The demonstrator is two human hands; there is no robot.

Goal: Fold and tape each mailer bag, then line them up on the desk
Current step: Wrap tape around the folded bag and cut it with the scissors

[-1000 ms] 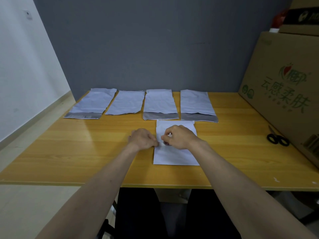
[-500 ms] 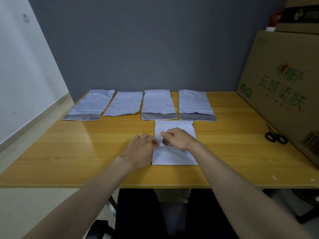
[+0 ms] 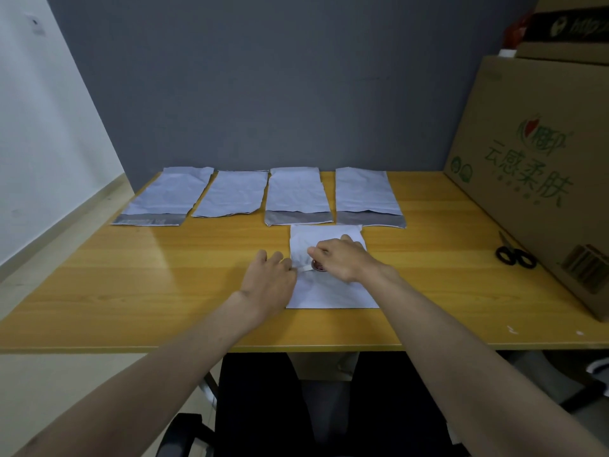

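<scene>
Tape now stretches leftward: your left hand (image 3: 268, 280) has drawn away, pinching the strip's end, while your right hand (image 3: 342, 260) grips the small roll (image 3: 318, 267) on the folded white mailer bag (image 3: 329, 291) mid-desk, ready for sealing.

back row: you have four flat grey plastic mailer bags (image 3: 298, 195) side by side along the far edge of the yellow wooden desk (image 3: 131, 291).
front: your folded white mailer bag (image 3: 329, 291) lies just before the two rightmost.
right: black-handled scissors (image 3: 514, 255) lie beside the large brown cardboard box (image 3: 534, 179).
</scene>
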